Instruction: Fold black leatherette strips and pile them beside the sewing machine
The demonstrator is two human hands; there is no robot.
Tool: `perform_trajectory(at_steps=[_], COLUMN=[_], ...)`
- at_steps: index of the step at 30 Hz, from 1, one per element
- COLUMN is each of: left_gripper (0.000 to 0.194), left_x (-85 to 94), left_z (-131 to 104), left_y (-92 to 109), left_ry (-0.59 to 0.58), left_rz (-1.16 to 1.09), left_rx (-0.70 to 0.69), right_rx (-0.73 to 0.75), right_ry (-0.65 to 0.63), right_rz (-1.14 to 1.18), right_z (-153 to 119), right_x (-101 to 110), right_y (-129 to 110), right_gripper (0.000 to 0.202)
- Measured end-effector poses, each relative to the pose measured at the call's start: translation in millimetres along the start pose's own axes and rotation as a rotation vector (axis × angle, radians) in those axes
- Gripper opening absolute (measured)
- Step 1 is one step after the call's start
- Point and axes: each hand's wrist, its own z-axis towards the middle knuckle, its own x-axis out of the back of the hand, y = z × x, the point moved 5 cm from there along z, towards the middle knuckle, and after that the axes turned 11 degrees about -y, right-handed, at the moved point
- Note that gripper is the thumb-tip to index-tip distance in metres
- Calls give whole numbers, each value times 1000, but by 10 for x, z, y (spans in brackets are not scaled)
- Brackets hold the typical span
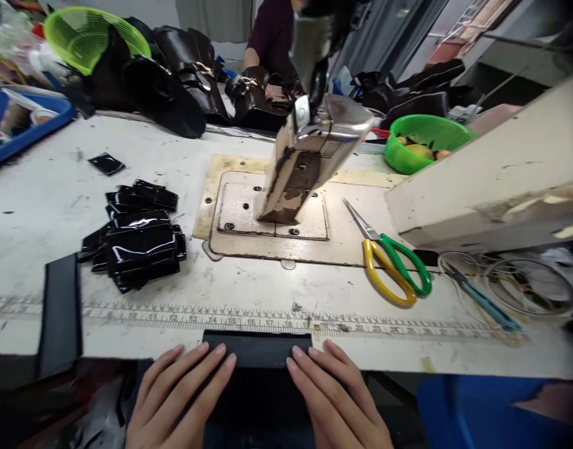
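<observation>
A dark strip (257, 350) lies along the table's front edge, below the printed ruler scale (262, 321). On its left end rest the fingertips of my left hand (181, 393), and on its right end those of my right hand (340, 393). Both hands have their fingers stretched out, thumbs hidden. A pile of glossy black pieces (143, 246) sits to the left, with one separate piece (107, 163) behind it. Another dark strip (60, 305) hangs over the front edge at the left. Scissors with yellow and green handles (390, 268) lie to the right.
The sewing machine post (298, 174) rises mid-table, its pale arm (496, 168) at the right. Blue snips (489, 302) lie among loose threads. Behind are dark boots (192, 68), a green bowl (408, 163), a green basket (75, 62) and a person in purple (272, 31). A blue tray (66, 115) stands left.
</observation>
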Motion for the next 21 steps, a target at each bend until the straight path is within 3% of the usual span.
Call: perform_trajectory(at_steps=[13, 21], left_gripper=[34, 42], left_x=[21, -10], left_z=[22, 9], left_y=[48, 32], left_ry=[31, 71], left_rz=[-61, -1], left_rx=[104, 29], right_rx=[48, 23], right_ry=[1, 63], right_rz=[-46, -41], right_z=[-15, -4], right_x=[-14, -68], right_y=[3, -29], right_gripper=[26, 19])
